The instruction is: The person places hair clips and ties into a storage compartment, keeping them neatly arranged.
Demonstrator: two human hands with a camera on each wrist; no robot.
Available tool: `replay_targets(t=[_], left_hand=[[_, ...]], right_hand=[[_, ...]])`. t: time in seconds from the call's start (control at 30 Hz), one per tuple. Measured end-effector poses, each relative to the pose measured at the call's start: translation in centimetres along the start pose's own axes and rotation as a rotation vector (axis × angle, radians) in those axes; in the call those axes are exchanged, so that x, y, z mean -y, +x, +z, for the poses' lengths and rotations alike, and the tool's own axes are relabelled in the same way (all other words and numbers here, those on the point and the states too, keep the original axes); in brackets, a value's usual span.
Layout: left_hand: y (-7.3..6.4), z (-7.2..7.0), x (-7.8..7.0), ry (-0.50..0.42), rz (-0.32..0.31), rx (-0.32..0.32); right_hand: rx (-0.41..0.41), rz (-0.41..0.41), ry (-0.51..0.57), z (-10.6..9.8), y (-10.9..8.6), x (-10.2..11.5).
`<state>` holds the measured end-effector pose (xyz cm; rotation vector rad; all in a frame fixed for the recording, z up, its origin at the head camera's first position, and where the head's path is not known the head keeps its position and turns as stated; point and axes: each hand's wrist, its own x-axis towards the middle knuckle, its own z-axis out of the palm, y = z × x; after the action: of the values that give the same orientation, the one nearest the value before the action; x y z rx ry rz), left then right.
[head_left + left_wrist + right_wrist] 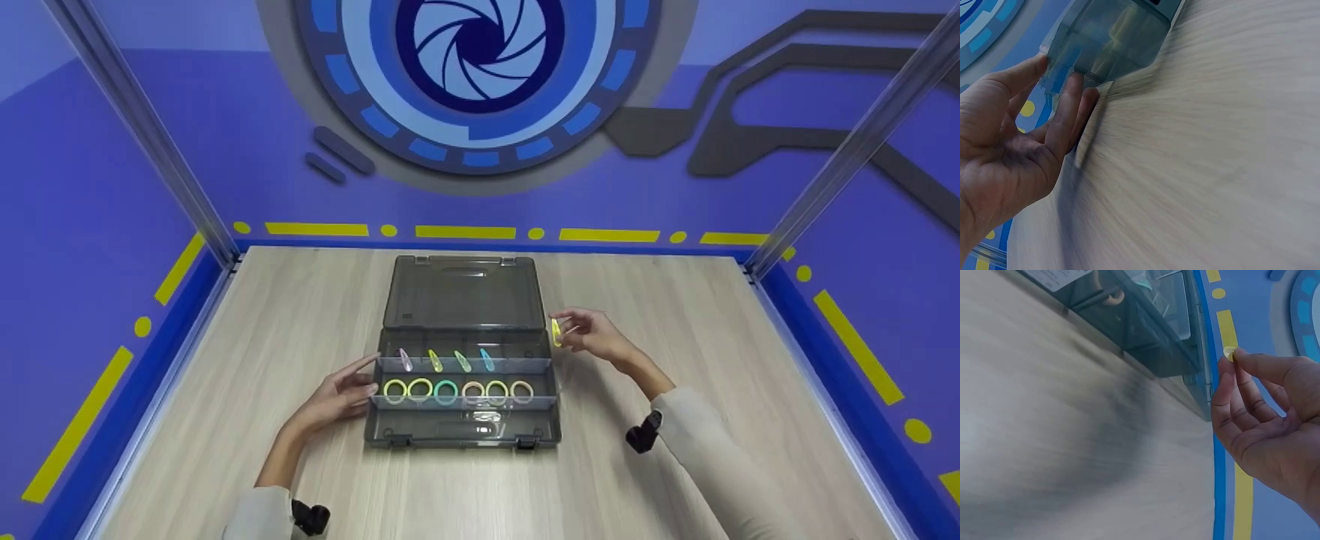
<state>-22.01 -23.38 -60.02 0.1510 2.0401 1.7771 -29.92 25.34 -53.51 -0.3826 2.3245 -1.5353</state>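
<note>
A smoky clear plastic box (pixel 463 439) stands on the table with its lid (pixel 463 296) tipped back. My left hand (pixel 334 397) rests its fairly straight fingertips on the box's left side, also seen in the left wrist view. Between thumb and fingertips, my right hand (pixel 596 335) pinches a yellow snap hair clip (pixel 556 333), held up just right of the box. In the back compartment a row holds a pink clip (pixel 406 360), a yellow one, a green one and a blue clip (pixel 487 360). Several pastel rings (pixel 445 393) line the middle compartment.
The front compartment (pixel 442 427) of the box shows only bare plastic. Pale wood-grain table (pixel 300 300) surrounds the box. Blue printed panels (pixel 480 202) and metal posts (pixel 847 150) border the table at the back and sides.
</note>
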Motion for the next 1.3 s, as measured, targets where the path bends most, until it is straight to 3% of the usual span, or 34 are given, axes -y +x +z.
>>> replay_targets(t=[0.27,0.5,0.87,1.3], left_hand=[[-0.4,0.3,0.1,0.003,-0.013,-0.006],[-0.6,0.3,0.4,0.001,0.001,-0.001],[-0.2,0.3,0.1,-0.012,-0.001,0.012],[-0.1,-0.1,0.0,-0.013,0.005,-0.008]], right_hand=[[0.006,-0.02,-0.031,2.3,1.1,-0.2],[0.044,-0.105,-0.094,4.4,2.2,0.0],[0.153,-0.225,-0.278,5.4,3.8,0.8],[0.159,-0.112,-0.532,6.3,5.3,2.2]])
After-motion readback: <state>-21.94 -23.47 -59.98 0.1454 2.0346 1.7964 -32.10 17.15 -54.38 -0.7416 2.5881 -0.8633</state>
